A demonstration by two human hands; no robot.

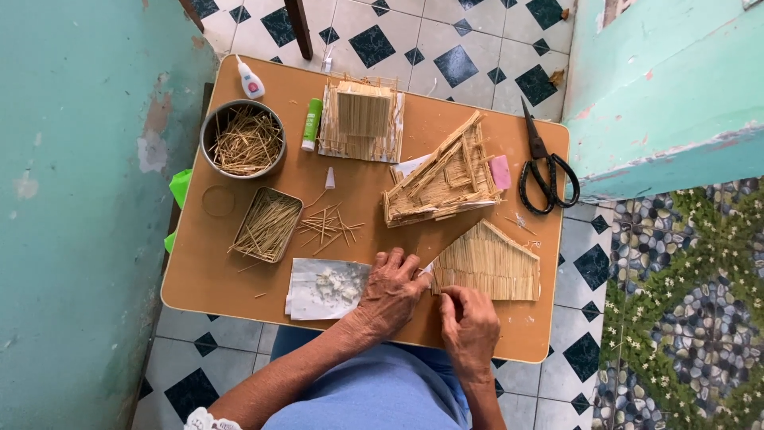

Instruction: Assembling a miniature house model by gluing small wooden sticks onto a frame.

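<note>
On the tabletop (215,279), black scissors (546,169) lie at three o'clock. A round metal bowl of sticks (243,138) sits at ten, a rectangular tin of sticks (268,225) just below it, a green glue stick (312,123) at eleven, and loose sticks (329,226) near centre.

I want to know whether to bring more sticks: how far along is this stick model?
Looks done: a stacked panel and an angled frame section. In hand: left hand and right hand work the gabled panel. Left: sections lie unjoined; sticks fill the bowl and tin.
</note>
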